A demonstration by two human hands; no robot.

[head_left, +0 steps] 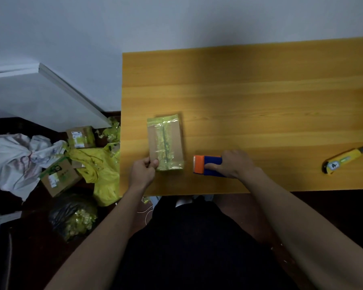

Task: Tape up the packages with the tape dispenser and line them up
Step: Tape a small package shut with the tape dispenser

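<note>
A small brown cardboard package (165, 143) lies flat near the left front of the wooden table (249, 97), with yellow-green tape along its middle seam and over both ends. My left hand (144, 171) pinches its near left corner between thumb and fingers. To the right of the package sits the blue tape dispenser (208, 165) with an orange front end. My right hand (234, 164) grips the dispenser's body, thumb along its near side, and holds it on the tabletop a short gap from the package.
A yellow utility knife (346, 160) lies at the table's right. On the floor left of the table are two cardboard boxes (59, 176) (80, 136), a yellow bag (102, 170), white cloth (15, 158) and a dark bag of yellow tape scraps (73, 216).
</note>
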